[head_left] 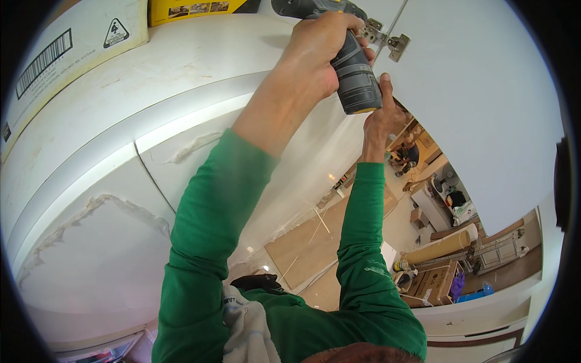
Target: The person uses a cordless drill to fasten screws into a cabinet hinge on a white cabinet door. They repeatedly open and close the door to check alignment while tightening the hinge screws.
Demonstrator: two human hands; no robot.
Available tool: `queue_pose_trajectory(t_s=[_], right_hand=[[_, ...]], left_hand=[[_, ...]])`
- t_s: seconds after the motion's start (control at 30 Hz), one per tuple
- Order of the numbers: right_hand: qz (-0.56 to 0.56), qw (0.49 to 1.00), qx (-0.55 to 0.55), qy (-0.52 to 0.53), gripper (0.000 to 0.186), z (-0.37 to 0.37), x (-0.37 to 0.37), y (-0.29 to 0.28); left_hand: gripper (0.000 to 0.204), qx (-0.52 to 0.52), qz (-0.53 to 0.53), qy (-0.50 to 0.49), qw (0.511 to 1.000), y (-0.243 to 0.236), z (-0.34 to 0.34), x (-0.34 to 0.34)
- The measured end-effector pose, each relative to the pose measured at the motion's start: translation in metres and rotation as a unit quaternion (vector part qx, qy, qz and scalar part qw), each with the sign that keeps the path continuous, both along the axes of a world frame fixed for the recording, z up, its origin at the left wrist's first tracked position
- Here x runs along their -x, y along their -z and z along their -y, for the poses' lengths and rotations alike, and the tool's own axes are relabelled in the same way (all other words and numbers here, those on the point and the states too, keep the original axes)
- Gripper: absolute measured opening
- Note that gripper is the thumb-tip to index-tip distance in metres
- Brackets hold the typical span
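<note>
My left hand grips a black and grey cordless drill at the top centre, its upper end beside a metal hinge on a white cabinet door. Below and right of the drill, my right hand is closed with its thumb raised, beside the battery base and the door's lower edge; what its fingers hold is unclear. Under my arms runs a white cabinet front with a curved edge and torn film.
A printed box and a yellow box stand on the white top at upper left. Below right, a co-worker crouches among clutter, with a cardboard roll, a metal ladder and a brown carton on or near the floor.
</note>
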State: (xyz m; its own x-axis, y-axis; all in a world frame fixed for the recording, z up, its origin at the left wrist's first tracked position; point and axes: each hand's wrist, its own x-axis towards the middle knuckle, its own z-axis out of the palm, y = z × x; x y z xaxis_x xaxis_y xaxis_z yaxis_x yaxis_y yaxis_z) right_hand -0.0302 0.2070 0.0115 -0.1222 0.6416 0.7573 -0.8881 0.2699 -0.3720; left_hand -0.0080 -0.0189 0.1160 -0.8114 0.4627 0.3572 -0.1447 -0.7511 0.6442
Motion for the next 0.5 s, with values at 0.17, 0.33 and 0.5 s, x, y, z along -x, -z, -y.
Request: queue_pose_trajectory(t_s=[0.17, 0.33, 0.5], right_hand=[[-0.011, 1.000, -0.002, -0.007, 0.047, 0.003, 0.001, -0.004], [-0.019, 1.000, 0.004, -0.009, 0.045, 0.001, 0.002, -0.005], [-0.045, 0.999, -0.003, 0.010, 0.037, -0.001, 0.007, -0.007]], left_hand=[[0.023, -0.013, 0.005, 0.007, 1.000, -0.002, -0.002, 0.005], [0.024, -0.015, 0.037, 0.021, 0.999, -0.008, -0.006, 0.003], [0.007, 0.064, 0.026, 0.005, 0.998, -0.018, -0.002, 0.002]])
